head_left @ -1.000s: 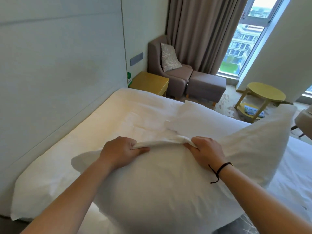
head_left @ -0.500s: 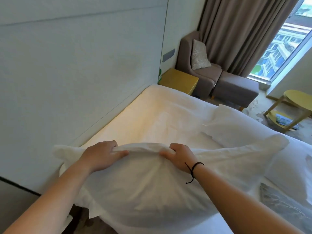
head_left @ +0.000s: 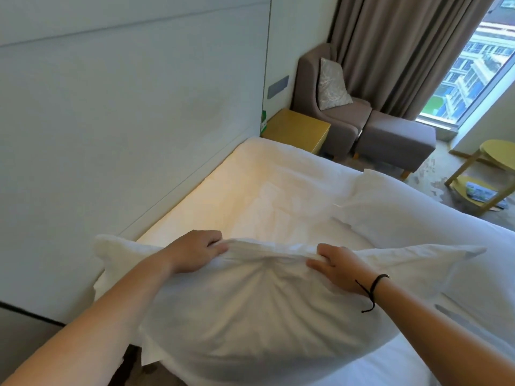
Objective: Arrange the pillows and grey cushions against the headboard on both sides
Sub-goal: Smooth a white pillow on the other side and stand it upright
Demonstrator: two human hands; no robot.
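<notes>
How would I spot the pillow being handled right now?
Start at the pale headboard. On the bed's near end beside it lies a white pillow. Unlike the second pillow farther along, the left hand and right hand grip its top edge.

pillow (head_left: 250, 316) on bed (head_left: 278, 196) — headboard (head_left: 125, 121) left

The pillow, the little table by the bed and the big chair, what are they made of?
The pillow looks like white cotton cloth over soft stuffing: it wrinkles and puffs where the left hand and right hand grip its top edge. The little table seems to be wood with a smooth yellow finish; flat, hard top. The big chair looks covered in matte grey-brown woven fabric.
</notes>
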